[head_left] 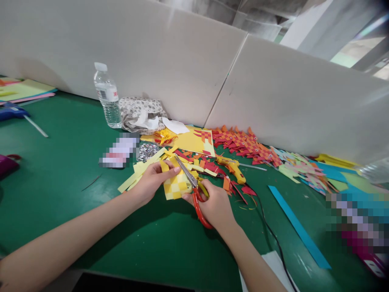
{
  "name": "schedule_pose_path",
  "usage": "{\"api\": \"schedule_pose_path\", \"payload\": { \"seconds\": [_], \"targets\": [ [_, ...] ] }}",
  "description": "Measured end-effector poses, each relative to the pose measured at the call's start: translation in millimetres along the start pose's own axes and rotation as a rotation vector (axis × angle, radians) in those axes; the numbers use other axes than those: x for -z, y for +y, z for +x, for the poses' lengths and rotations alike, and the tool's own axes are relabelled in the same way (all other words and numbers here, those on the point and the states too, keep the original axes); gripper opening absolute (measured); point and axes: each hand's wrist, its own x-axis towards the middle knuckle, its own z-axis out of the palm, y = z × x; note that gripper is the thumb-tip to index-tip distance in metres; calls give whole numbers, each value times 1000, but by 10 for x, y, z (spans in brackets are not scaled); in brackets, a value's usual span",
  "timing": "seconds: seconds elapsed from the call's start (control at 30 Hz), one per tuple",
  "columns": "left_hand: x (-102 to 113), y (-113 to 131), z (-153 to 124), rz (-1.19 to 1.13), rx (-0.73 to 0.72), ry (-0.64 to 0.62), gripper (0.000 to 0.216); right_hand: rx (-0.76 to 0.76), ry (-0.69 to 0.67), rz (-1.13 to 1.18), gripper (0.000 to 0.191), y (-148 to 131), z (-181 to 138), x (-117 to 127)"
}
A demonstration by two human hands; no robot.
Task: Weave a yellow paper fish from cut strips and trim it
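Observation:
Over the middle of the green table, my left hand (154,178) pinches a woven piece of yellow and pale-yellow paper strips (175,187) by its upper left part. My right hand (212,198) is closed around a pair of scissors (199,205) with red handles. Their metal blades point up and left and lie across the woven paper; whether they cut into it I cannot tell. The right fingertips are at the paper's lower right edge. Cut yellow strips (132,178) lie on the table just beyond my left hand.
A yellow glue gun (232,167) with a black cord lies beyond my right hand, near red and orange scraps. Woven red-orange pieces (243,144) are heaped by the partition (152,52). A water bottle (107,97) stands at back left. A blue strip (298,225) lies at right.

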Motion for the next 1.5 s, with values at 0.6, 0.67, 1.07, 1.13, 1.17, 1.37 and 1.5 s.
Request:
{"api": "schedule_pose_path", "payload": {
  "seconds": [0.6, 0.67, 1.07, 1.13, 1.17, 1.37, 1.5],
  "targets": [
    [55, 18, 81, 94, -99, 162, 25, -85, -41, -78, 31, 16, 18, 27],
    [73, 6, 96, 105, -122, 192, 26, -95, -12, -75, 33, 27, 19, 30],
    [116, -27, 137, 127, -154, 247, 29, -55, -118, -144, 35, -2, 11, 11],
    [108, -23, 134, 146, -151, 241, 28, -62, -129, -157, 35, -5, 13, 7],
    [106, -24, 134, 155, -156, 240, 28, -65, -137, -160, 35, -5, 15, 7],
    [114, -53, 142, 220, -197, 239, 26, -87, -165, -164, 36, -3, 24, 26],
    [109, -71, 136, 282, -196, 188, 27, -88, -171, -153, 34, -7, 26, 37]
  ]
}}
